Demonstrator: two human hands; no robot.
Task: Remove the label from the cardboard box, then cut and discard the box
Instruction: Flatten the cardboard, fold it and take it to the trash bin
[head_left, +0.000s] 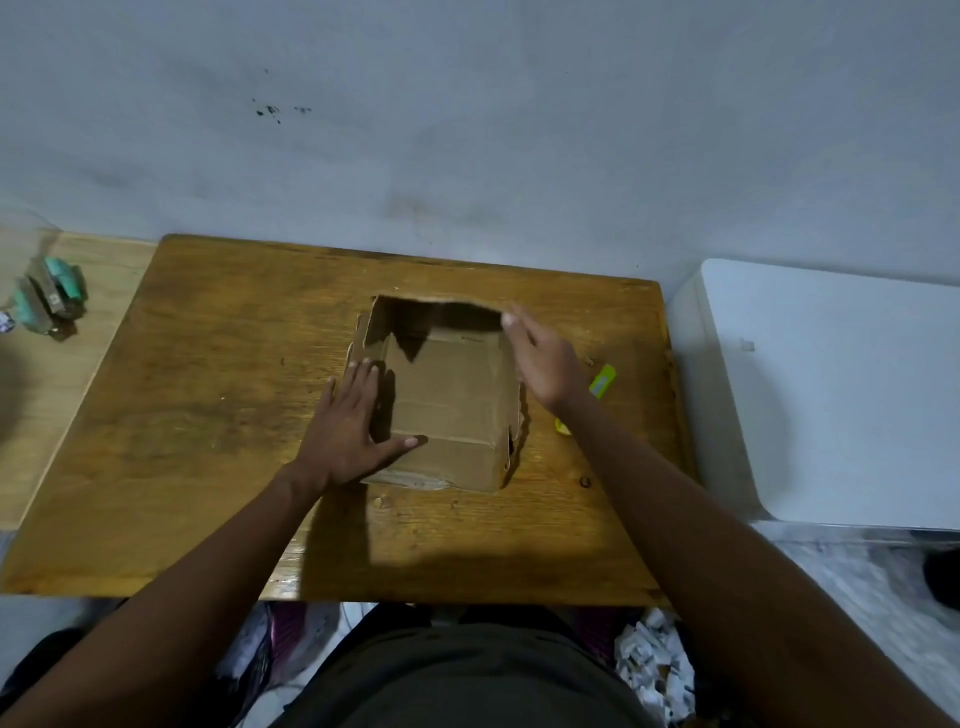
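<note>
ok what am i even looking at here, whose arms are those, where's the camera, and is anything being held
There is no machine here. The arms belong to a person, and the single picture comes from a wide-angle camera worn on their head, looking forward and down, so you see what they see.

On the wooden table stands an open cardboard box. The left hand rests flat against the box's left side, fingers straight and thumb against the near part of the box. The right hand is at the box's far right corner, fingers straight; whether it touches the rim is hard to tell. Neither hand grips anything.

A yellow-green tool, probably a cutter, lies on the table just right of the box, partly hidden by the right arm.
</note>
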